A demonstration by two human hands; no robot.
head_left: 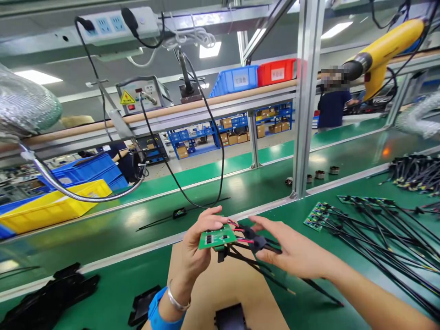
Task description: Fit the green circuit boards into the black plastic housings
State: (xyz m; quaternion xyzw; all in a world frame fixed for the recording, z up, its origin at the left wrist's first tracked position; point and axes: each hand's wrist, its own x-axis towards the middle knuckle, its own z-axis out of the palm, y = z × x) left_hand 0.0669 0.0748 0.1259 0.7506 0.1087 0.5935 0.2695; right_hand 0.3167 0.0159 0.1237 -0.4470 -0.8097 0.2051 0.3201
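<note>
My left hand (199,240) pinches a green circuit board (218,237) by its left side, above a brown cardboard sheet (206,293). Red and black leads run from the board's right edge into black cables with thick black grommets (258,243). Around these cables, my right hand (295,250) has its thumb below and its fingers above; part of the cables passes behind the palm and comes out lower right. A black plastic housing (231,317) lies on the cardboard near the bottom edge. Another black plastic part (144,305) rests left of the cardboard.
Circuit boards with black cables (318,216) spread over the green bench at right, with a cable bundle (415,174) behind. Black parts (51,298) pile up at lower left. An aluminium post (305,101) rises ahead. A looping black cord (222,156) hangs above the conveyor.
</note>
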